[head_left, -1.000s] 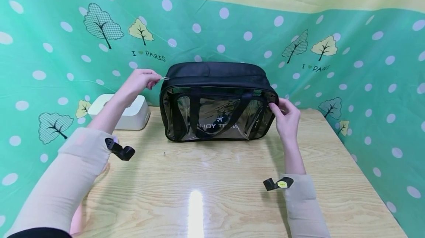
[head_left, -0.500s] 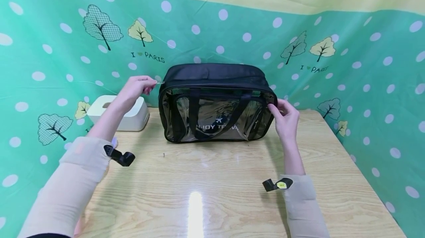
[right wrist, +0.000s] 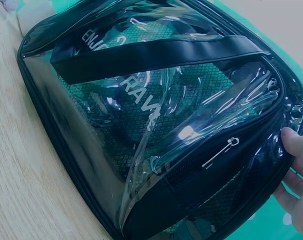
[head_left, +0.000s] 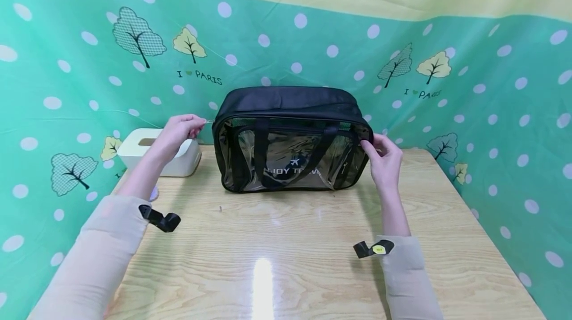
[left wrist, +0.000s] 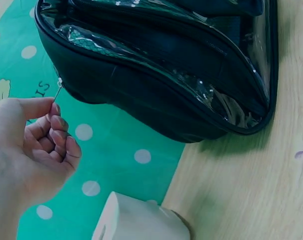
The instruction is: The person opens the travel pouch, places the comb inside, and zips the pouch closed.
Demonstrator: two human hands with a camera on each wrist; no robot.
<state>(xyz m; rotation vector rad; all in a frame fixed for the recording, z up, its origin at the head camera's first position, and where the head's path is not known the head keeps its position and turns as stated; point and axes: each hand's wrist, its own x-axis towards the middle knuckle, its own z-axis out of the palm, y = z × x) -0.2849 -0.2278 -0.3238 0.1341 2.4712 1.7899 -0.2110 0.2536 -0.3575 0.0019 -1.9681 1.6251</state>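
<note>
A black travel bag with a clear front panel stands upright at the back of the table, its dark strap hanging across printed lettering. At its left end, my left hand pinches a thin metal zipper pull between thumb and index finger, the other fingers curled in. The pull stretches straight out from the bag's side. My right hand grips the bag's right edge, thumb on the front and fingers behind, partly hidden. Another zipper pull lies on the front pocket, near the right hand.
Behind my left forearm sits a white box with an oval slot on top, left of the bag. A green dotted curtain hangs directly behind the wooden table. The table's right edge slants beside the curtain.
My left hand has moved down and slightly left, bringing the zipper pull round the bag's upper left corner. My right hand keeps its grip, and the bag stays in place.
</note>
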